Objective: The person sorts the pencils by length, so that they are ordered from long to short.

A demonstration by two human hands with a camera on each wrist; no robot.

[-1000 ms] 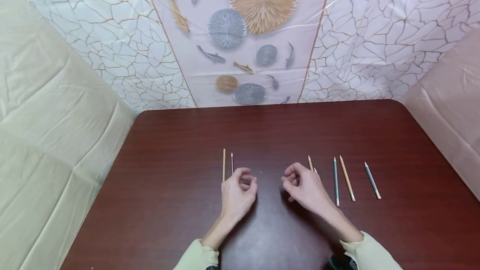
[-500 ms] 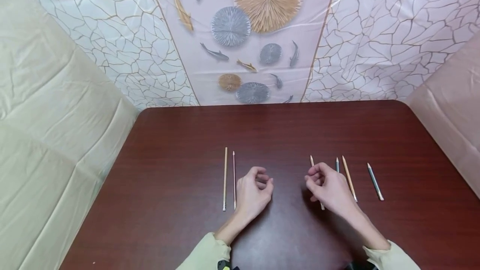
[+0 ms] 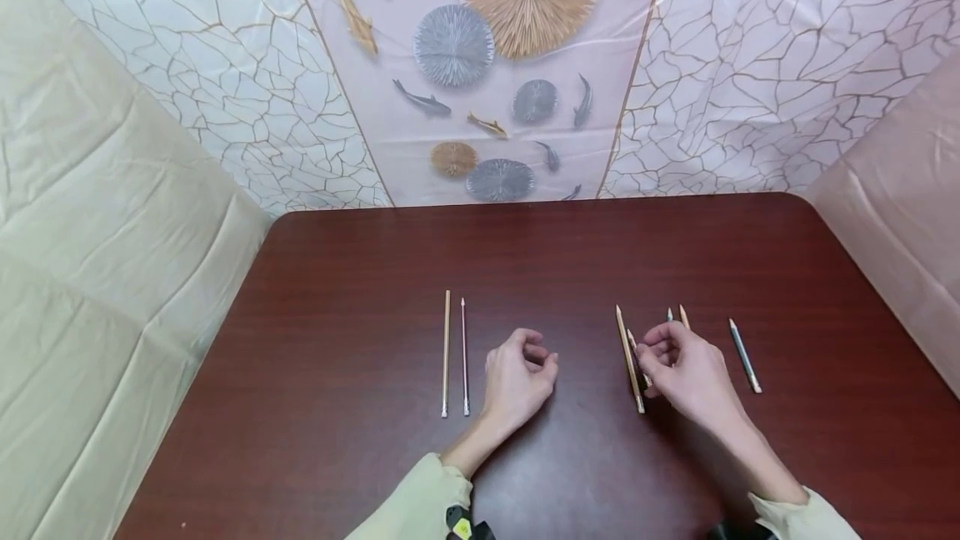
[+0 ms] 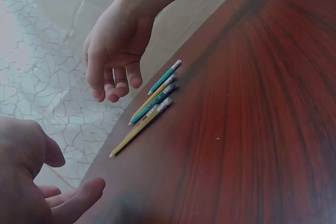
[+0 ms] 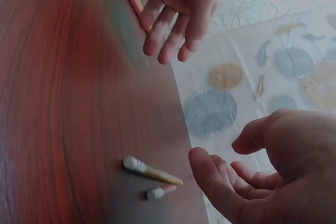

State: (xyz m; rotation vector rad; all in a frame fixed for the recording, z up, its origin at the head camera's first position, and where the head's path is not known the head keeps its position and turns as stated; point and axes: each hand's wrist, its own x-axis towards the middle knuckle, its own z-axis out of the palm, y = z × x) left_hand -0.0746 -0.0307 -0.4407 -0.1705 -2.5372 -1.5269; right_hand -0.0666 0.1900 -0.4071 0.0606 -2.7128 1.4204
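Observation:
My left hand (image 3: 519, 377) hovers over the table with fingers loosely curled, nothing between them. Just left of it lie a long yellow pencil (image 3: 446, 357) and a thin dark-red pencil (image 3: 465, 361), side by side. Over the right-hand pencils hangs my right hand (image 3: 686, 369), fingers bent and holding nothing visible. By its fingertips are a yellow pencil (image 3: 628, 361) and a shorter reddish pencil (image 5: 169, 188), partly hidden in the head view. Beneath the hand, a teal pencil (image 4: 152, 106) and another yellow pencil (image 3: 684, 317) are mostly covered from above.
A short teal pencil (image 3: 744, 357) lies right of the right hand. The dark red-brown table (image 3: 337, 315) ends at a patterned cloth backdrop (image 3: 495, 107). Pale quilted panels (image 3: 90, 315) flank it on both sides.
Both hands have shifted to the right, the right one farther over the pencils. The left pair of pencils is now uncovered. The pencils appear to lie as before.

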